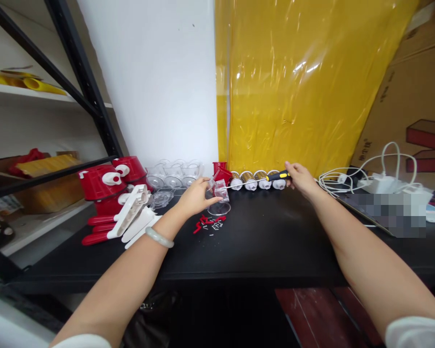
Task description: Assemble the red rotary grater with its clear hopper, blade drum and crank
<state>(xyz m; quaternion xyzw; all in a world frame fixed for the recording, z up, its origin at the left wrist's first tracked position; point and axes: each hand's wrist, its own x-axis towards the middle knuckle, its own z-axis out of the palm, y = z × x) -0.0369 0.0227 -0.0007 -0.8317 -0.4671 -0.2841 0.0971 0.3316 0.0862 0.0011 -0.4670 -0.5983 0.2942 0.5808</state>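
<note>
My left hand [195,195] is closed around a small clear plastic piece [220,189] that stands on a round clear base [219,209] on the black table [261,241]. My right hand [300,178] grips the black and yellow handle of a screwdriver [278,176]. Its thin shaft points left toward the clear piece and a red part [222,171] behind it. Small red clips and tiny screws [208,222] lie loose on the table just in front of my left hand. A pale bangle sits on my left wrist.
Red cups with white lids [101,181] and white plastic parts [132,215] are heaped at the left. Clear cups [174,174] and a row of gold-banded cylinders [255,180] line the back. White cables and chargers [379,181] lie at the right, by cardboard boxes [416,106]. A yellow plastic sheet [297,82] hangs behind.
</note>
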